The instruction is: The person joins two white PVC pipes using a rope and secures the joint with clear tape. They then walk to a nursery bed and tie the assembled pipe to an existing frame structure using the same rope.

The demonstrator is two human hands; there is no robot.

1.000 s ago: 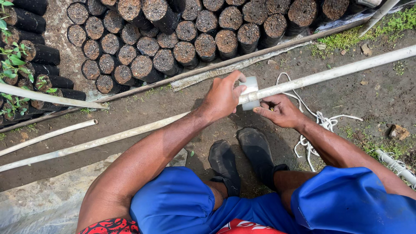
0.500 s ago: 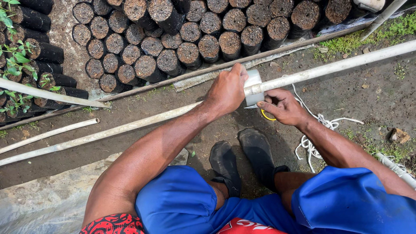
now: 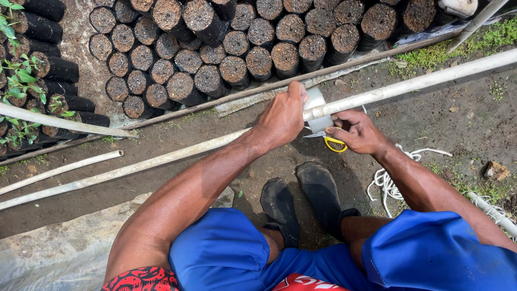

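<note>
The left hand [image 3: 281, 117] is closed around the long white plastic pipe [image 3: 409, 84], with the thumb on top, just at the place where a band of white tape [image 3: 318, 110] wraps the pipe. The tape lies directly beside this hand, between both hands. The right hand [image 3: 358, 132] is under the pipe, closed on small scissors with yellow handles [image 3: 329, 141] — their blades point toward the tape. A white cord [image 3: 389, 180] lies on the soil near the right wrist.
</note>
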